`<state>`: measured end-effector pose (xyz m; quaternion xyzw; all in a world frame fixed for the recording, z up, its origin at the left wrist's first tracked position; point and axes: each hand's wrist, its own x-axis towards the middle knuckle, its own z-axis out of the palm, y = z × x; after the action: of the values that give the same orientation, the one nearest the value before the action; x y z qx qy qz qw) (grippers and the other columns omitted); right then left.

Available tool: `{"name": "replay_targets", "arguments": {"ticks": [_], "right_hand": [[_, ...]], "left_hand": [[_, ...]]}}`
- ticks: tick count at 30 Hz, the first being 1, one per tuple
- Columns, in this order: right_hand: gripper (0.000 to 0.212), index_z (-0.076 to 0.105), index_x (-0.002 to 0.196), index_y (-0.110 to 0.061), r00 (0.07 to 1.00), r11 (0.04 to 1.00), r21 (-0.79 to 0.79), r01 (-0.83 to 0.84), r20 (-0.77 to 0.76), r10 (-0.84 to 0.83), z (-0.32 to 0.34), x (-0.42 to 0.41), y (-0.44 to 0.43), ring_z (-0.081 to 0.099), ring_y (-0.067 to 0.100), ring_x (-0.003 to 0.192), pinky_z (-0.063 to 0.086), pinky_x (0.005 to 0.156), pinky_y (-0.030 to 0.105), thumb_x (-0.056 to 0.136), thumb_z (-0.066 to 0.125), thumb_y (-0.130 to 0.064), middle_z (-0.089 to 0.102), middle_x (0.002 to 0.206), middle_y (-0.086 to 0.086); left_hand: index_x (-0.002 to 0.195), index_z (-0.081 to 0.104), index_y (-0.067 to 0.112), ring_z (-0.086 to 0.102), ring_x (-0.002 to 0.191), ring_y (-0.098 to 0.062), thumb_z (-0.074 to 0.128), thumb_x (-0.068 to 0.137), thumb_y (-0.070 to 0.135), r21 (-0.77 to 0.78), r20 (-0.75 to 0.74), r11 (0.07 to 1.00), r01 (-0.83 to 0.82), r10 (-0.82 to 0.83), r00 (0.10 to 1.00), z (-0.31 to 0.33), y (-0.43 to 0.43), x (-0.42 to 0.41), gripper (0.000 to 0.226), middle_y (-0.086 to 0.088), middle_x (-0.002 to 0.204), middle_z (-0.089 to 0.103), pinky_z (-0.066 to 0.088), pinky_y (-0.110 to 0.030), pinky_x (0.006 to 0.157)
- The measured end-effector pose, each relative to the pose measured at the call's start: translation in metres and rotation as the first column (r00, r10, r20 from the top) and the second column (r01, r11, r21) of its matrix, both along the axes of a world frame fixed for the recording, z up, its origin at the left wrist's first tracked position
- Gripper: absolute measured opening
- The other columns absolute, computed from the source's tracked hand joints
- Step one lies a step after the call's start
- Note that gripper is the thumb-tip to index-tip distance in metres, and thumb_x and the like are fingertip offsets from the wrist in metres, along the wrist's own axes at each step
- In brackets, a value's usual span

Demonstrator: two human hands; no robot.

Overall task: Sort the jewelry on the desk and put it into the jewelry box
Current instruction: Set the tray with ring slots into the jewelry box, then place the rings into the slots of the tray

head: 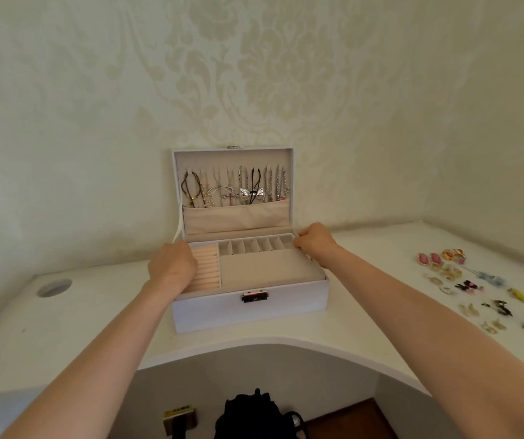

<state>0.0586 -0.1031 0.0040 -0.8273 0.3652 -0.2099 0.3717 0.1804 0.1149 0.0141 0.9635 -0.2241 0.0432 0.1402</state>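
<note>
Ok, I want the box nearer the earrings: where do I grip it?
Grip the jewelry box base by its short side walls, left hand and right hand coming from either side: it is wide, and the upright lid may swing.

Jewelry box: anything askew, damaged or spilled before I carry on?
Nothing stands out. The jewelry box sits flat with its lid open, necklaces hanging in a row inside. The loose jewelry lies laid out on the desk to its right.
</note>
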Motion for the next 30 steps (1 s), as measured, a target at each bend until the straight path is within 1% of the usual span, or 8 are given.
{"name": "replay_targets", "arguments": {"ticks": [7, 12, 15, 18, 21, 23, 27, 30], "right_hand": [[0.039, 0.035, 0.051, -0.012, 0.995, 0.995, 0.025, 0.095, 0.003, -0.095, 0.002, -0.031, -0.031, 0.028, 0.016, 0.048, 0.021, 0.039, 0.023, 0.082, 0.055, 0.001, 0.031, 0.052, 0.003], [0.038, 0.039, 0.053, -0.012, 0.994, 0.984, 0.148, 0.097, 0.039, -0.104, 0.004, -0.065, -0.055, 0.025, 0.016, 0.047, 0.018, 0.034, 0.016, 0.084, 0.053, 0.006, 0.03, 0.053, 0.002], [0.013, 0.061, 0.081, 0.001, 0.981, 0.961, 0.256, 0.103, 0.133, -0.14, 0.006, -0.082, -0.066, 0.039, 0.017, 0.053, 0.027, 0.036, 0.013, 0.082, 0.052, 0.01, 0.045, 0.063, 0.01], [0.03, 0.059, 0.106, 0.019, 0.968, 0.947, 0.296, 0.122, 0.173, -0.179, 0.002, -0.094, -0.078, 0.049, 0.024, 0.076, 0.035, 0.057, 0.024, 0.079, 0.05, 0.01, 0.056, 0.082, 0.031], [0.032, 0.057, 0.113, 0.016, 0.965, 0.941, 0.321, 0.109, 0.193, -0.178, 0.002, -0.105, -0.085, 0.056, 0.032, 0.098, 0.046, 0.081, 0.04, 0.082, 0.051, 0.008, 0.061, 0.11, 0.032], [0.031, 0.059, 0.117, 0.01, 0.965, 0.942, 0.32, 0.102, 0.2, -0.172, 0.004, -0.113, -0.084, 0.057, 0.036, 0.109, 0.042, 0.101, 0.05, 0.088, 0.05, 0.005, 0.053, 0.125, 0.033], [0.028, 0.061, 0.121, -0.004, 0.961, 0.944, 0.325, 0.056, 0.238, -0.139, -0.001, -0.122, -0.09, 0.06, 0.025, 0.099, 0.047, 0.091, 0.039, 0.096, 0.05, -0.007, 0.063, 0.116, 0.017], [0.032, 0.058, 0.126, -0.012, 0.964, 0.973, 0.191, 0.132, 0.204, -0.171, -0.004, -0.122, -0.09, 0.055, 0.018, 0.086, 0.043, 0.072, 0.027, 0.095, 0.056, -0.017, 0.062, 0.109, 0.012]], "left_hand": [[0.12, 0.053, 0.0, 0.051, 0.117, -0.035, 0.035, 0.094, 0.004, -0.017, 0.002, 0.995, 0.1, -0.1, 0.995, -0.001, -0.035, -0.018, 0.032, -0.02, 0.127, 0.053, 0.043, -0.036, 0.087], [0.122, 0.052, 0.0, 0.051, 0.118, -0.034, 0.035, 0.095, 0.004, -0.038, 0.005, 0.985, 0.169, -0.169, 0.986, 0.0, -0.065, -0.033, 0.032, -0.02, 0.128, 0.053, 0.042, -0.035, 0.09], [0.124, 0.05, -0.001, 0.049, 0.12, -0.035, 0.036, 0.097, 0.007, -0.063, 0.011, 0.976, 0.21, -0.21, 0.978, -0.001, -0.082, -0.043, 0.031, -0.021, 0.129, 0.052, 0.041, -0.037, 0.092], [0.125, 0.05, -0.001, 0.049, 0.12, -0.035, 0.038, 0.098, 0.008, -0.089, 0.014, 0.971, 0.222, -0.221, 0.975, -0.002, -0.097, -0.05, 0.031, -0.021, 0.129, 0.052, 0.042, -0.038, 0.092], [0.124, 0.05, -0.001, 0.049, 0.121, -0.035, 0.04, 0.098, 0.009, -0.118, 0.001, 0.966, 0.229, -0.23, 0.973, -0.001, -0.11, -0.054, 0.03, -0.021, 0.129, 0.052, 0.041, -0.038, 0.093], [0.123, 0.05, -0.002, 0.049, 0.12, -0.035, 0.04, 0.098, 0.009, -0.139, 0.001, 0.959, 0.248, -0.25, 0.968, -0.001, -0.117, -0.056, 0.029, -0.022, 0.129, 0.052, 0.04, -0.038, 0.093], [0.12, 0.051, -0.004, 0.049, 0.118, -0.037, 0.04, 0.097, 0.01, -0.173, 0.006, 0.95, 0.259, -0.261, 0.965, -0.003, -0.125, -0.058, 0.028, -0.024, 0.126, 0.052, 0.041, -0.038, 0.091], [0.117, 0.052, -0.003, 0.05, 0.116, -0.037, 0.039, 0.097, 0.013, -0.149, 0.02, 0.95, 0.275, -0.275, 0.961, -0.006, -0.125, -0.06, 0.029, -0.022, 0.125, 0.054, 0.042, -0.037, 0.087]]}}
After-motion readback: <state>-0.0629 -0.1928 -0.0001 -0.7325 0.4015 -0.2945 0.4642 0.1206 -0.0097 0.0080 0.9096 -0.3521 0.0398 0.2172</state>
